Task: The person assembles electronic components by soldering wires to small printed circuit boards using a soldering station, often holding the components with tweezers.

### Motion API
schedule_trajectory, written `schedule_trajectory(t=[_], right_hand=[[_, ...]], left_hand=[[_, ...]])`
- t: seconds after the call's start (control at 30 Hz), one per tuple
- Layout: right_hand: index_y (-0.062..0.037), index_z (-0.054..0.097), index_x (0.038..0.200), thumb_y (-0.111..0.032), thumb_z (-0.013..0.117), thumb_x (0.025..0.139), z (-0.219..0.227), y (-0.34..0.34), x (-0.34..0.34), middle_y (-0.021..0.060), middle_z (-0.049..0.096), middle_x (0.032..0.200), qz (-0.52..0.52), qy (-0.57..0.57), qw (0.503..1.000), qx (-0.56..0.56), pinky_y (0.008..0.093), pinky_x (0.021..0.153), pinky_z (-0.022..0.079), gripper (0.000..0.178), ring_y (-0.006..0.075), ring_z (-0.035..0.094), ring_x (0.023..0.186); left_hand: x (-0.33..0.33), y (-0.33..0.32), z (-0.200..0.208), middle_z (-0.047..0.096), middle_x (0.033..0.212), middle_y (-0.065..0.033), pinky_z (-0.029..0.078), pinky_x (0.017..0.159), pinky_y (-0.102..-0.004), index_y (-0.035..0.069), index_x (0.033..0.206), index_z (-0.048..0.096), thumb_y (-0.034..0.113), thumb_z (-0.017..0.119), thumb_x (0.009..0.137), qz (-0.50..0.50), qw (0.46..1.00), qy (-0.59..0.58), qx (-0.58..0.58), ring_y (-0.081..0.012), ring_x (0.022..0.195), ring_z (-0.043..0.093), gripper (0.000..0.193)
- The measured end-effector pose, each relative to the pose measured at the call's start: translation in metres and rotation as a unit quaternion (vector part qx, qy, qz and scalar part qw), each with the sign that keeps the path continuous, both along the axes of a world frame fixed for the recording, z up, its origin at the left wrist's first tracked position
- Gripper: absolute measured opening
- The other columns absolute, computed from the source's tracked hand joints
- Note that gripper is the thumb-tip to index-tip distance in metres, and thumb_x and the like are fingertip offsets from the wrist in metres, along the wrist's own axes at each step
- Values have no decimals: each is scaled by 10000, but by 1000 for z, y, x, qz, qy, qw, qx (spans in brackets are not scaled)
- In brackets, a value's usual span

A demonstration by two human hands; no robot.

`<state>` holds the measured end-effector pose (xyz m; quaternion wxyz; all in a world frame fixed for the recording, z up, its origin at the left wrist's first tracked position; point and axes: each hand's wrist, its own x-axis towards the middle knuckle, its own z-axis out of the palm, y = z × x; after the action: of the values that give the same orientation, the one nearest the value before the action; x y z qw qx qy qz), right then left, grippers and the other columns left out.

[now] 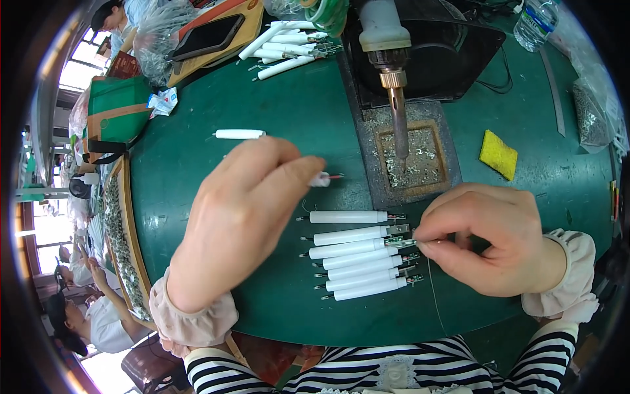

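My left hand (239,207) is closed in a pinch over the middle of the green bench. A short white piece (319,179) with a thin red wire end pokes out past its fingertips; the rest is hidden by the hand. My right hand (489,233) pinches a thin wire (432,282), whose tail hangs down toward the bench's front edge. Those fingertips are beside the right ends of a row of several white tubes (348,217), which carry small metal and circuit parts. Pointing down between and beyond the hands is a soldering iron (397,105), its tip over a square tray (380,157) with metal crumbs.
A lone white tube (239,134) lies beyond my left hand, with a pile of tubes (289,49) farther back. A yellow sponge (499,155), bottle (537,25) and metal strip (553,92) are right; a phone (209,36) and green box (118,108) left. Co-workers sit at far left.
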<state>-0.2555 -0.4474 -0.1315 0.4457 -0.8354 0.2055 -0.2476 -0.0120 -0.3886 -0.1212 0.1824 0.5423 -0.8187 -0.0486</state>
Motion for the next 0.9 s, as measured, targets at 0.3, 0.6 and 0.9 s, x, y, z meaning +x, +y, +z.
schedule_trajectory(t=[0.3, 0.6, 0.9], right_hand=[[-26, 555, 920, 70, 620, 675, 5, -3, -7, 113, 600, 796, -29, -69, 982, -171, 253, 529, 474, 271, 171, 591, 650], [-15, 561, 850, 24, 635, 648, -5, 5, -4, 109, 577, 818, 32, -172, 946, -274, 247, 450, 479, 218, 209, 595, 614], [-6, 556, 872, 1, 642, 641, -8, 5, -5, 134, 565, 845, 63, -165, 931, -318, 242, 463, 469, 247, 221, 591, 638]], left_hand=[[-19, 9, -6, 556, 825, -133, 485, 498, -284, 24, 887, 606, -11, 624, 561, -172, 970, -8, -171, -237, 674, 587, 329], [-30, 18, -14, 534, 853, -144, 537, 564, -343, 141, 856, 567, 49, 636, 566, -192, 955, -33, -224, -283, 709, 586, 312], [-34, 23, -17, 538, 875, -176, 545, 576, -384, 160, 861, 572, 142, 679, 540, -185, 961, 0, -206, -308, 718, 584, 339]])
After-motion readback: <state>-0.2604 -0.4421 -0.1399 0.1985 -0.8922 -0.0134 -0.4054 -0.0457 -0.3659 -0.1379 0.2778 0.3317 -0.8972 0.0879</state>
